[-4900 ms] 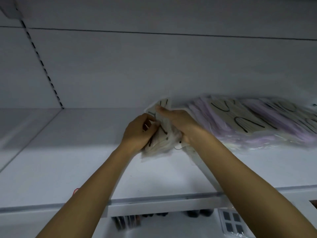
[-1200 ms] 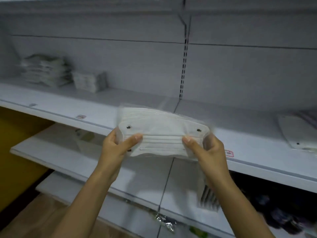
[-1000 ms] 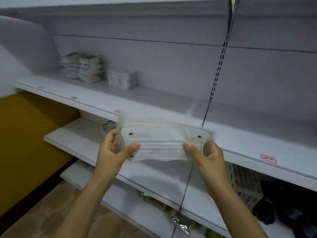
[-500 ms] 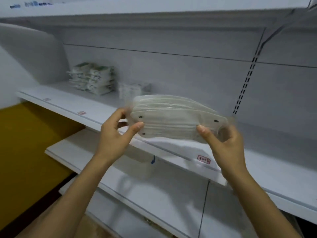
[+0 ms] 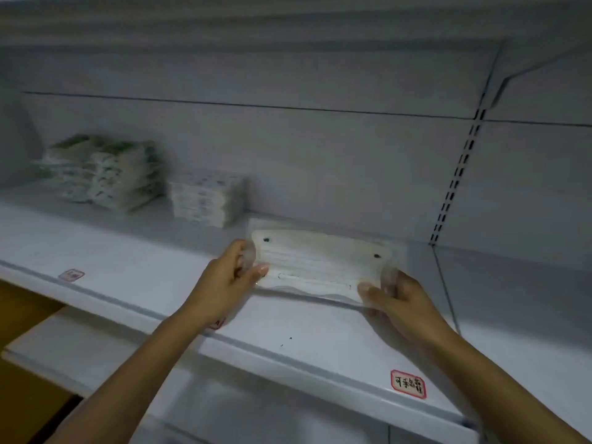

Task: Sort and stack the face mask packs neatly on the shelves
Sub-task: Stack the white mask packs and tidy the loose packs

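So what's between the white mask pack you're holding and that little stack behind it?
Nothing: in the head view only bare shelf separates the held mask pack from the small stack.

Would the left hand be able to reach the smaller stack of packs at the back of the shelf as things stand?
Probably yes, but not freely: the left hand grips one end of the white mask pack, with the right hand on the other end. Bare shelf lies between it and the smaller stack.
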Tool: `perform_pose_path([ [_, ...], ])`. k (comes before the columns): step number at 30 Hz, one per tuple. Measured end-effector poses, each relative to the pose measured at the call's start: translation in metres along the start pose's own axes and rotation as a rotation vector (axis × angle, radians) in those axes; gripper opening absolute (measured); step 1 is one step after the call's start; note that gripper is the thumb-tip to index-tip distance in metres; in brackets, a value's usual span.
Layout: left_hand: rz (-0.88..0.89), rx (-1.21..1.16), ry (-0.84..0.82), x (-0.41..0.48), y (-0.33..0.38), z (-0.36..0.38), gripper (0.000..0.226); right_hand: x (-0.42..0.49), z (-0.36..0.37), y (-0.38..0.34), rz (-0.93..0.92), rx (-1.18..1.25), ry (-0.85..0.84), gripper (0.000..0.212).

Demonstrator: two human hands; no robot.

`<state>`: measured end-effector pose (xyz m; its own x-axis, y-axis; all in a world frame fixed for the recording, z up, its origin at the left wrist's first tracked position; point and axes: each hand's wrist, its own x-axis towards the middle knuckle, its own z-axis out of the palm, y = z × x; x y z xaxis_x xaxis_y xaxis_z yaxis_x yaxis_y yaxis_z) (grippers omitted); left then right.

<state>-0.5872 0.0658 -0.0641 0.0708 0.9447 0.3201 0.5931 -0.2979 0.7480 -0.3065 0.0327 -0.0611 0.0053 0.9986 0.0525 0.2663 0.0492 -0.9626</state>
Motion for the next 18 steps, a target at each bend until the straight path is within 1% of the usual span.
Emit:
perform_pose_path([
  [1,-0.022,-0.022,-0.024,0.015,-0.003,0.003,0.038,0.008,0.002,-0.003,0.027,-0.011,0.053,0.009],
  [2,-0.051,-0.027,-0.045,0.029,-0.007,0.008,0.05,0.019,0.004,-0.002,0.06,-0.08,0.108,0.005],
  [3,-0.078,0.0,-0.057,0.042,-0.013,0.015,0.057,0.03,0.005,-0.002,0.098,-0.171,0.132,0.015],
  [5,-0.112,0.097,-0.103,0.067,-0.023,0.028,0.067,0.055,0.006,0.0,0.191,-0.413,0.13,0.049],
  [6,-0.123,0.141,-0.136,0.08,-0.028,0.032,0.072,0.066,0.008,-0.001,0.225,-0.461,0.142,0.06],
  [8,-0.136,0.226,-0.172,0.109,-0.04,0.036,0.078,0.089,0.017,-0.007,0.258,-0.497,0.17,0.069],
  [10,-0.083,0.332,-0.21,0.136,-0.048,0.036,0.074,0.111,0.028,-0.011,0.288,-0.551,0.214,0.068],
  [12,-0.002,0.455,-0.22,0.154,-0.056,0.035,0.06,0.13,0.041,-0.014,0.326,-0.611,0.26,0.064],
  [13,0.028,0.47,-0.196,0.16,-0.063,0.036,0.054,0.136,0.047,-0.014,0.351,-0.645,0.28,0.063],
  [14,0.044,0.439,-0.159,0.164,-0.07,0.037,0.051,0.139,0.053,-0.014,0.368,-0.673,0.305,0.062],
  [16,0.023,0.273,-0.083,0.168,-0.082,0.04,0.052,0.141,0.059,-0.007,0.378,-0.675,0.375,0.066],
  [17,0.008,0.19,-0.056,0.171,-0.085,0.041,0.057,0.142,0.059,-0.003,0.372,-0.651,0.404,0.071],
  [18,-0.001,0.132,-0.048,0.173,-0.087,0.043,0.066,0.143,0.058,0.001,0.362,-0.625,0.421,0.078],
])
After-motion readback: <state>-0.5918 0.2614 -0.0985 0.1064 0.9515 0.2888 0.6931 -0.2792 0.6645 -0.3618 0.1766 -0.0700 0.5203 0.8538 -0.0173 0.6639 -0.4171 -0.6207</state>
